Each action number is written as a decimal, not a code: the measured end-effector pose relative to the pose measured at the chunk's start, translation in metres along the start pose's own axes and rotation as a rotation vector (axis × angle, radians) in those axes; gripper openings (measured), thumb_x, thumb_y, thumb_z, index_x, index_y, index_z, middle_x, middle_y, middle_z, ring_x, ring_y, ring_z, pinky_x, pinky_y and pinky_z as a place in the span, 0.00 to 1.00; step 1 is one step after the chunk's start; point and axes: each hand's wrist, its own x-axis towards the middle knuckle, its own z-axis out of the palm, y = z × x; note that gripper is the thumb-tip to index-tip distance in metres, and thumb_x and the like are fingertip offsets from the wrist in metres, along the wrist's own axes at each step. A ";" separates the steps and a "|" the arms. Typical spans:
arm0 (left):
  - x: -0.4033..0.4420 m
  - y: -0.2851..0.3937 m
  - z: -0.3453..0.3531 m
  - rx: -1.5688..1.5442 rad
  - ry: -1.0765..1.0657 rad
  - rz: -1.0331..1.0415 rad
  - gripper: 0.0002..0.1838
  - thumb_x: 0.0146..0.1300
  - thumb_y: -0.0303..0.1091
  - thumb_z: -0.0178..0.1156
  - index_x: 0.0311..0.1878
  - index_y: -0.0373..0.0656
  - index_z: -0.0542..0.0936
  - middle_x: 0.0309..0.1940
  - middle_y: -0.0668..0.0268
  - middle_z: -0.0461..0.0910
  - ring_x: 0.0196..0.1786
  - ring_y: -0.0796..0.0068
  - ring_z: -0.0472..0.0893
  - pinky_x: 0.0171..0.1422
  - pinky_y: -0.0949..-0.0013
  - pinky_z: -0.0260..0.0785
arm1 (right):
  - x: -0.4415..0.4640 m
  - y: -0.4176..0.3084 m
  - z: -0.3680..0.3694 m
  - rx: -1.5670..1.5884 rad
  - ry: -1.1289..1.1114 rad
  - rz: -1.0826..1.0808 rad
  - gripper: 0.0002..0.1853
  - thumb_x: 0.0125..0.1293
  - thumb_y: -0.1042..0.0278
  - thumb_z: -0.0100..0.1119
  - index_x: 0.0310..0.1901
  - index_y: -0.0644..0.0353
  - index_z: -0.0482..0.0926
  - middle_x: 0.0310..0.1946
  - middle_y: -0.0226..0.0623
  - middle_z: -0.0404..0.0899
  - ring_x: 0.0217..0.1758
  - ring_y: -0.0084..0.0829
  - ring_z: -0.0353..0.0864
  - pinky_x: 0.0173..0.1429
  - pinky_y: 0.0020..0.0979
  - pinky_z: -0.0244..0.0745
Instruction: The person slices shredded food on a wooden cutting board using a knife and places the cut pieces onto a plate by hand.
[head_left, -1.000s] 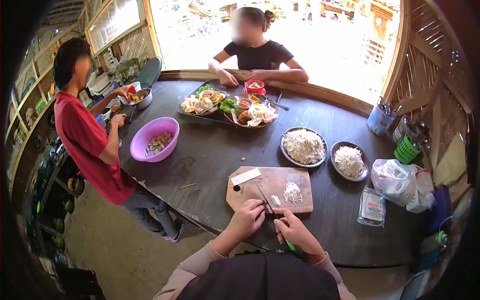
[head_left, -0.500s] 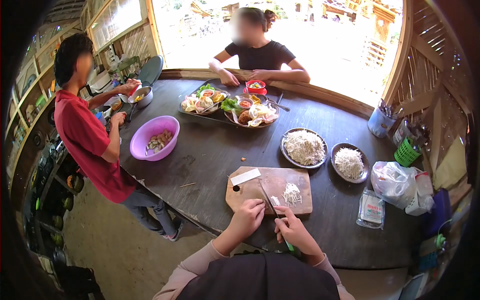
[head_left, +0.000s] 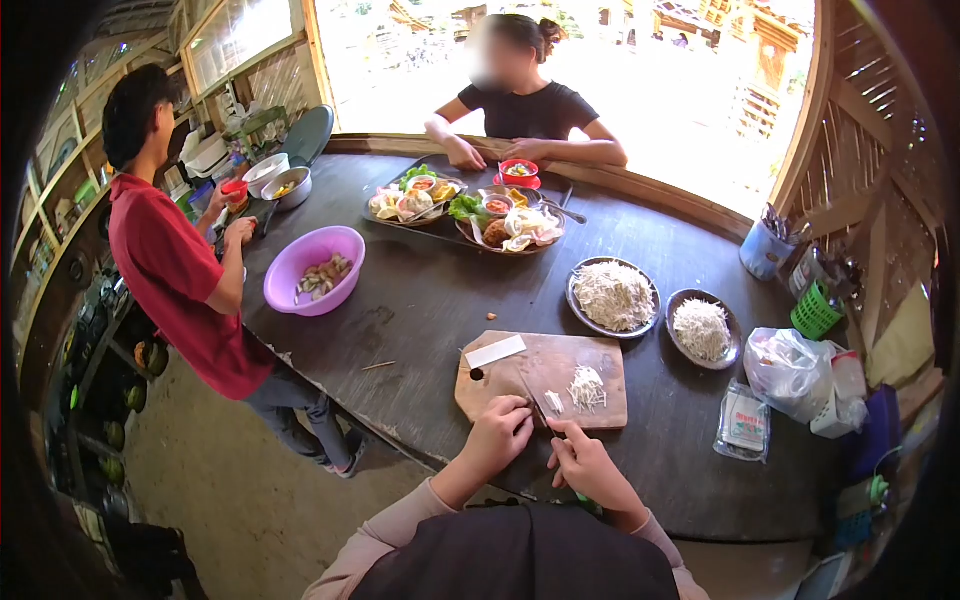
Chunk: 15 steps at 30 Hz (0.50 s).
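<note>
My right hand [head_left: 586, 464] is wrapped round the handle of a knife [head_left: 531, 392]. Its thin blade points away from me over a wooden cutting board [head_left: 535, 345]. Close against the blade's left side, my left hand [head_left: 498, 432] has its fingers curled down at the board's near edge; whatever they pinch is hidden. Thin white sticks [head_left: 588, 388] lie in a small pile right of the blade, with a smaller cut bunch [head_left: 554, 401] beside them. An uncut white strip [head_left: 495, 351] rests near the board's far left corner.
Two plates of white shreds [head_left: 612, 296] [head_left: 703, 329] stand beyond the board. A purple basin [head_left: 316, 242], filled food platters [head_left: 508, 248] and a plastic bag [head_left: 790, 372] share the table. A person in red [head_left: 172, 240] stands left; another in black [head_left: 527, 110] leans at the window.
The person in red has moved the red cup left and down, away from the metal pot. My hands stay close together at the board, with the knife blade slightly shifted. The view has moved slightly.
</note>
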 end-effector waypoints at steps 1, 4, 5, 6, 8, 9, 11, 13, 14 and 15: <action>0.000 0.000 0.000 -0.007 0.005 0.002 0.09 0.58 0.26 0.66 0.41 0.33 0.85 0.45 0.54 0.83 0.50 0.53 0.81 0.57 0.58 0.74 | 0.000 0.001 0.001 -0.002 -0.001 -0.001 0.18 0.76 0.72 0.47 0.65 0.60 0.69 0.25 0.40 0.80 0.20 0.28 0.81 0.26 0.29 0.76; 0.001 -0.001 0.001 -0.020 0.024 0.006 0.09 0.58 0.26 0.66 0.41 0.33 0.85 0.45 0.55 0.83 0.49 0.54 0.82 0.56 0.58 0.75 | 0.002 0.000 0.001 -0.032 0.066 -0.004 0.18 0.77 0.72 0.46 0.65 0.61 0.68 0.25 0.40 0.80 0.20 0.29 0.82 0.26 0.30 0.76; 0.001 -0.001 0.002 -0.025 0.034 0.008 0.09 0.58 0.26 0.66 0.42 0.34 0.85 0.44 0.56 0.83 0.49 0.55 0.82 0.56 0.58 0.75 | 0.002 -0.001 0.001 -0.011 0.030 0.012 0.18 0.76 0.72 0.47 0.65 0.61 0.68 0.25 0.41 0.80 0.20 0.29 0.82 0.26 0.30 0.76; 0.001 0.000 0.001 -0.026 0.036 0.006 0.09 0.58 0.26 0.66 0.42 0.34 0.85 0.44 0.56 0.83 0.49 0.55 0.82 0.56 0.58 0.75 | 0.002 -0.001 0.000 0.011 -0.006 0.028 0.18 0.76 0.72 0.47 0.65 0.62 0.68 0.25 0.41 0.80 0.20 0.30 0.82 0.26 0.30 0.76; 0.001 0.002 -0.001 -0.015 0.030 -0.012 0.09 0.58 0.26 0.66 0.42 0.34 0.85 0.44 0.55 0.83 0.49 0.55 0.82 0.56 0.58 0.75 | 0.003 0.001 0.001 0.007 0.018 0.029 0.18 0.76 0.72 0.48 0.65 0.62 0.68 0.25 0.41 0.80 0.20 0.29 0.82 0.26 0.30 0.76; 0.001 0.002 -0.001 -0.016 0.030 -0.013 0.09 0.58 0.26 0.66 0.42 0.34 0.85 0.44 0.55 0.83 0.49 0.55 0.82 0.56 0.58 0.75 | 0.003 0.001 0.000 0.003 0.045 0.030 0.18 0.76 0.72 0.48 0.65 0.62 0.69 0.25 0.41 0.80 0.19 0.29 0.81 0.25 0.30 0.76; 0.002 0.002 0.000 -0.024 0.032 -0.014 0.09 0.58 0.26 0.66 0.42 0.34 0.85 0.44 0.55 0.83 0.49 0.54 0.82 0.56 0.58 0.75 | 0.003 0.000 -0.001 -0.005 0.055 0.020 0.18 0.76 0.72 0.49 0.65 0.62 0.70 0.24 0.40 0.80 0.19 0.28 0.81 0.25 0.30 0.75; 0.002 0.002 -0.001 -0.016 0.033 -0.007 0.09 0.58 0.26 0.66 0.41 0.34 0.85 0.45 0.54 0.83 0.49 0.54 0.82 0.56 0.58 0.75 | 0.002 -0.001 -0.004 -0.013 0.066 0.010 0.18 0.75 0.72 0.49 0.64 0.62 0.71 0.24 0.40 0.80 0.19 0.27 0.80 0.25 0.30 0.75; 0.002 0.002 0.000 -0.007 0.034 0.000 0.09 0.59 0.27 0.66 0.41 0.34 0.85 0.45 0.54 0.83 0.50 0.53 0.82 0.56 0.58 0.75 | 0.002 -0.001 -0.005 -0.013 0.049 0.001 0.18 0.75 0.72 0.50 0.64 0.61 0.72 0.23 0.39 0.80 0.19 0.26 0.80 0.25 0.29 0.75; 0.002 0.002 0.000 -0.009 0.033 -0.001 0.09 0.59 0.27 0.66 0.41 0.34 0.85 0.45 0.54 0.83 0.50 0.53 0.82 0.56 0.58 0.75 | 0.002 -0.001 -0.005 -0.013 0.032 -0.009 0.18 0.75 0.72 0.51 0.63 0.61 0.73 0.23 0.39 0.80 0.19 0.25 0.79 0.25 0.29 0.74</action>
